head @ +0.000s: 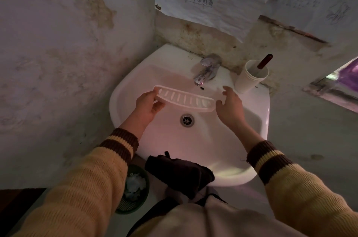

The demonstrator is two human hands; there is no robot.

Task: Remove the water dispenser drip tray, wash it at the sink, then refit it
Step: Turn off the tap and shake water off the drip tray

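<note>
Head view: drip tray white, translucent, long and shallow, slotted grille facing up. Held over sink, just below tap. Long axis left-right, right end nearer you. Your left hand grips left end; right hand open beside right end, contact unclear.

The drip tray is hanging over the sink, in front of the tap at the back rim and behind the drain. The left hand is gripping its left end; the right hand is sitting just beside its right end. A cup is standing on the back right corner, and a cloth is lying over the front rim
</note>
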